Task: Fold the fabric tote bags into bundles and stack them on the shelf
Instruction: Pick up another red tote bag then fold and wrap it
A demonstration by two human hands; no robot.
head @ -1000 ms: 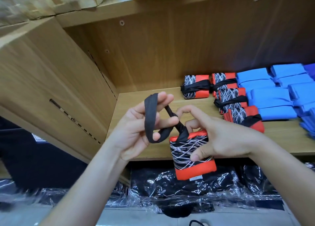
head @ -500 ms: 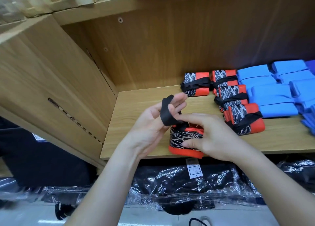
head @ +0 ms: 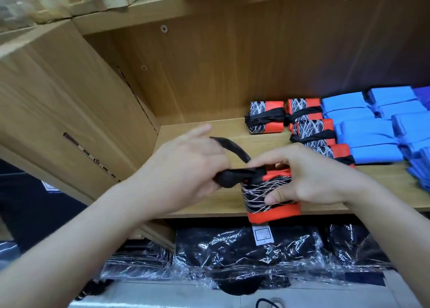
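At the shelf [head: 223, 204] front edge, the right grip [head: 309, 179] clasps the orange-and-black bundle [head: 272, 213]; the left grip [head: 186, 168] pinches its black strap [head: 232, 178]. Tied bundles [head: 266, 118] and blue bundles [head: 367, 135] lie behind, to the right

A wood-grain shelf [head: 384, 182] spans the view, closed behind by a matching back panel [head: 232, 70] dotted with screws [head: 164, 28] and at the left by a side panel [head: 69, 98]. Below its front edge, plastic-wrapped dark goods [head: 244, 249] lie above a pale floor [head: 162, 300].
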